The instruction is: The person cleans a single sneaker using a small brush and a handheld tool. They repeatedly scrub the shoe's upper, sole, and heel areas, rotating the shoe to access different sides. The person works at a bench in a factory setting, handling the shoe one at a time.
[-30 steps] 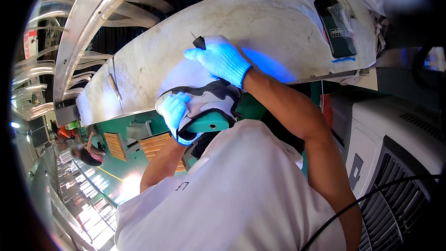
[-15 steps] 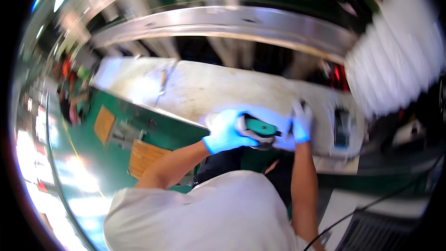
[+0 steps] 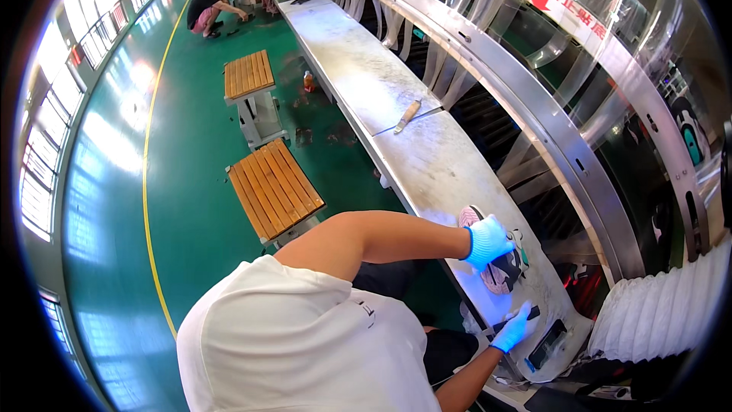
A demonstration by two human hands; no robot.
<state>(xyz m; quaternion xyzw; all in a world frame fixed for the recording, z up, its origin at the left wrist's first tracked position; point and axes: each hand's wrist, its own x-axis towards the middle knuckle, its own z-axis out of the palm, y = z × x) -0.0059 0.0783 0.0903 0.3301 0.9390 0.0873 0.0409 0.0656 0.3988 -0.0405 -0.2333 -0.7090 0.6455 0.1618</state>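
Note:
My left hand (image 3: pixel 489 243), in a white glove, grips a dark sports shoe (image 3: pixel 503 268) with teal and white parts. The shoe is on its side on the long pale workbench (image 3: pixel 450 154), its patterned sole turned toward me; my fingers partly cover its middle. Close by, my gloved right hand (image 3: pixel 514 328) is closed around a slim, dark-handled tool (image 3: pixel 532 313). Its exact kind does not show. A dark flat rectangular object (image 3: pixel 547 342) lies on the bench beside my right hand.
A wooden-handled tool (image 3: pixel 408 116) lies farther up the bench. Along its right runs a metal-framed machine (image 3: pixel 534 133) with clear strip curtains. A white ribbed duct (image 3: pixel 659 309) stands at the right. Slatted stools (image 3: pixel 276 187) are left; a person (image 3: pixel 207 6) crouches far off.
The view has swung left along the bench. The shoe, held up in my left hand before, is now down on the bench with its sole toward me.

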